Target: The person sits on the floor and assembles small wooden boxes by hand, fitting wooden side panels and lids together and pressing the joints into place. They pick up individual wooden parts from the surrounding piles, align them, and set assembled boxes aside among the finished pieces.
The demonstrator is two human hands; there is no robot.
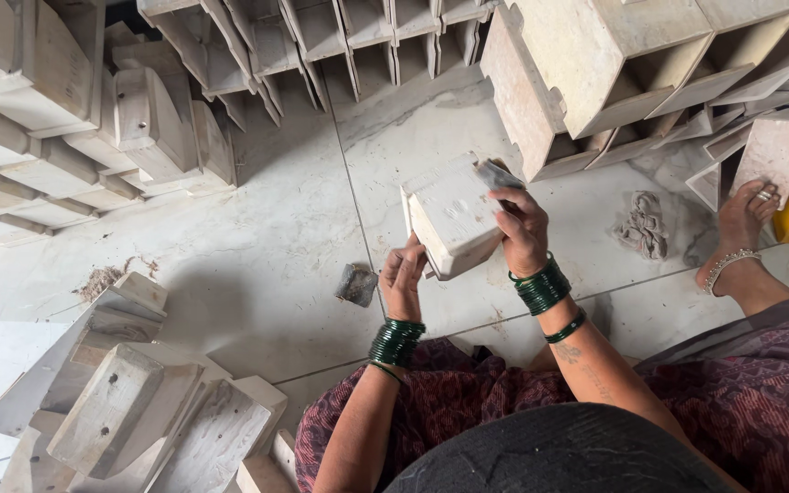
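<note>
Floor work, seen from the head view, the only one there is: a person sits on pale marble floor tiles (257, 265) with a small pale wooden box-like piece (454, 219) held up between both hands, above the lap and clear of the floor. Left hand (403, 278) supports the lower near edge, fingers (410, 265) curled together under and against it. Right hand (520, 228) is on the upper right side, fingers pressed onto a small dark scrap, probably an abrasive sheet (497, 173), held flat against the top corner of the piece. Green bangles (541, 286) on both wrists. A bare foot (743, 228) with an anklet stretches out to the right. Just left of the left hand, a small grey block (357, 284) lies on the floor; to the right, a crumpled rag (643, 228). Stacks of similar wooden pieces (139, 128) stand at upper left and along the top, more (650, 64) at upper right, and a loose heap (139, 411) at lower left beside a small drift of dust (100, 281). Risks as I judge them: the piece is carried only on the left hand's edge grip, so a hard push from the right could twist it loose and drop it onto the tiles or lap; fingertips ride close to the rubbed corner and could be scraped; the leaning stack at upper right sits near the outstretched foot.
</note>
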